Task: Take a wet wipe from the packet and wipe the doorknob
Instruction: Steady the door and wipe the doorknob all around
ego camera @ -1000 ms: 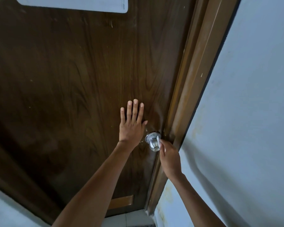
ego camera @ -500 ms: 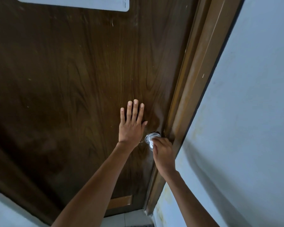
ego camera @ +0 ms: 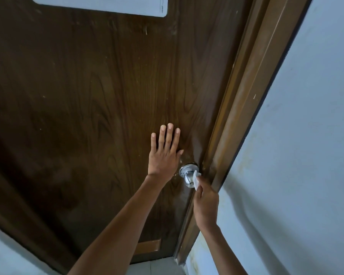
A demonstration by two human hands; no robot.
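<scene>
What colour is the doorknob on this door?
Shiny silver chrome: the doorknob shows best in the head view, beside the white wipe.

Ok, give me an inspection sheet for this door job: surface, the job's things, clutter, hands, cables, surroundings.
Surface: dark wood-grain door, set in its door frame.
Job's things: chrome doorknob with the white wet wipe against its right side; packet not in view.
Clutter: nothing seen.
Hands: left hand flat on the door beside the doorknob, fingers straight; right hand pinches the wet wipe.
Cables: nothing seen.
Surroundings: pale wall right of the frame; white panel at the door's top; floor below.
</scene>
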